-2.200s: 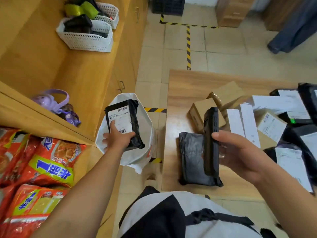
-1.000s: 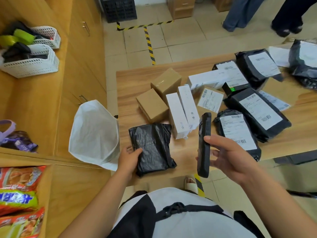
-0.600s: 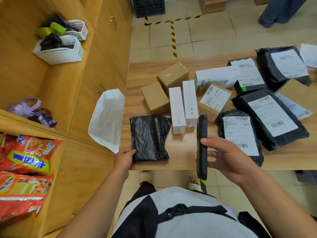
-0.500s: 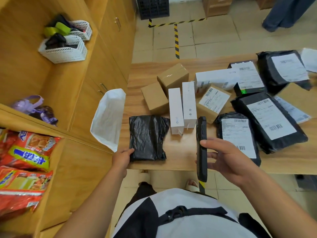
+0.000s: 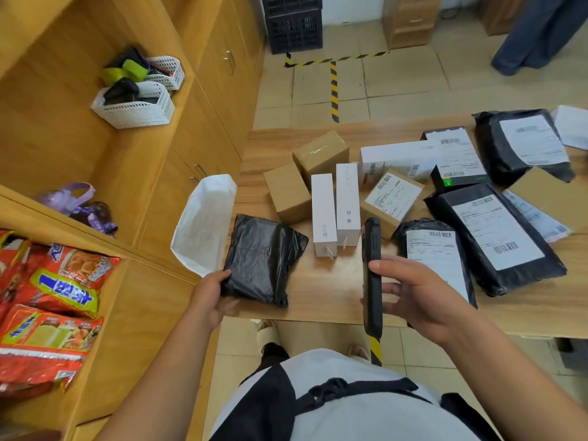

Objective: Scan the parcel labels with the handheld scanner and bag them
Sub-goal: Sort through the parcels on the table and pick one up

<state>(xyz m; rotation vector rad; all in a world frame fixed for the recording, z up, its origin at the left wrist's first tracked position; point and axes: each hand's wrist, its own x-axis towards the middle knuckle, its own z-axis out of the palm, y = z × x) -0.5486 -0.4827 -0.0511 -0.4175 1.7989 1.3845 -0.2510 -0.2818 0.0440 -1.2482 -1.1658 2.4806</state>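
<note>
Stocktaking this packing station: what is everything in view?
crumpled black plastic mailer: 1, black, near-left edge of wooden table
labelled black parcels: 4, black, table's right
brown cardboard boxes: 3, brown, table's middle
white cardboard boxes: 3, white, table's middle
open white sack: 1, white, beside table's left edge
white plastic baskets: 2, white, left wooden shelf
red snack packets: several, red, lower-left corner
black handheld scanner: 1, black, right hand
left hand: 1, grips crumpled mailer
right hand: 1, holds scanner

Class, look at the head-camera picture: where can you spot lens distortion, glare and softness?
In the head view, wide-angle distortion bows the table edge and cupboard lines; soft sheen lies on the black parcel gripped by the left hand; the nearest label is too soft to read; the scanner in the right hand looks sharp.
</note>
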